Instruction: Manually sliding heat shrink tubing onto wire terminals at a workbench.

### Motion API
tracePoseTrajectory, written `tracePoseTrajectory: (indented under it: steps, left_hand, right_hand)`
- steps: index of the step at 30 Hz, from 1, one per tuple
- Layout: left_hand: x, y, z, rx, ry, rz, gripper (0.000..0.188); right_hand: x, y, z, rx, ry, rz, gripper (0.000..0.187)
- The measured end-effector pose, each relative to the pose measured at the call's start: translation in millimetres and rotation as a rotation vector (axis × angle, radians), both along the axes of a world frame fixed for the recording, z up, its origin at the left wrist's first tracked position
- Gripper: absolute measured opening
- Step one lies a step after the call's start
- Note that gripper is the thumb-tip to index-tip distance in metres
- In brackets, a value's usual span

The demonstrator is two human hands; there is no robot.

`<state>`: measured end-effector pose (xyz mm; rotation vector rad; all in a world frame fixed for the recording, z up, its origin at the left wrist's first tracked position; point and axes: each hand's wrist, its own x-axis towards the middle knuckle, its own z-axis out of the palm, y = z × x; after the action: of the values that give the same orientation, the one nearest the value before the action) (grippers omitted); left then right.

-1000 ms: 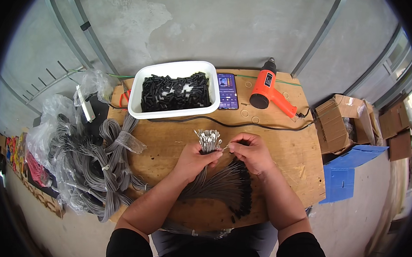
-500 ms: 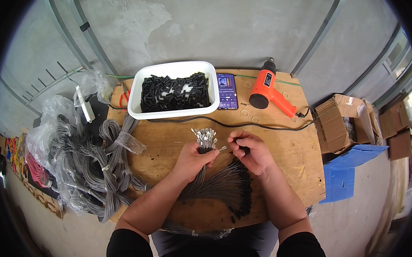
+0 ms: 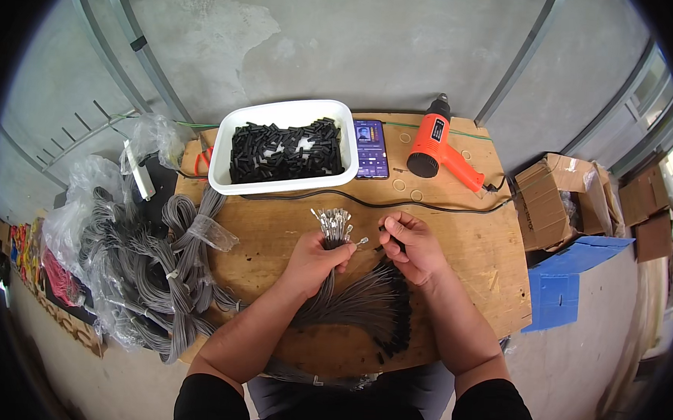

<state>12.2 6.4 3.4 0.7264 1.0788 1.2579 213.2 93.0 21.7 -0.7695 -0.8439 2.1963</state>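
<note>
Through the head camera I see my left hand (image 3: 318,263) closed around a bundle of grey wires (image 3: 347,304), its thumb laid across the front, with bright metal terminals (image 3: 334,225) standing up above the fist. One single terminal (image 3: 363,241) sticks out sideways by the thumb tip, toward the right hand (image 3: 416,249). That hand sits just beside it, apart from the bundle, fingers curled and thumb against forefinger, pinching a small black piece (image 3: 383,228) too little for me to make out fully. Below my hands the wires fan out over the wooden table (image 3: 473,265) and finish in a row of black ends (image 3: 401,310). Beyond my hands stands a white tub (image 3: 218,171) holding many short black tubes (image 3: 282,166); a lit phone (image 3: 371,148) lies just beside it, and farther right I have an orange heat gun (image 3: 432,143). A black cable (image 3: 367,203) runs across in front of the tub. Coiled grey wires (image 3: 186,301) pile up at my left.
</note>
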Motion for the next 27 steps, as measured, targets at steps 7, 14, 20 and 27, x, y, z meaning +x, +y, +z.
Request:
tracePoseTrajectory:
  steps: [7,14,20,27]
  left_hand:
    - [-1,0,0,-0.003,-0.020,0.017,0.010]
    - [-2,1,1,0.001,-0.022,0.023,0.010]
    - [-3,1,-2,-0.001,-0.021,0.013,0.008]
    - [-2,0,-1,0.026,-0.032,0.003,0.006]
  right_hand:
    - [-6,-7,1,0.160,-0.134,0.020,0.013]
    - [-5,-8,-3,0.218,-0.155,0.012,0.015]
    - [-8,-11,0,0.274,-0.209,-0.017,0.015]
    - [-10,-15,0,0.349,-0.253,-0.085,0.019]
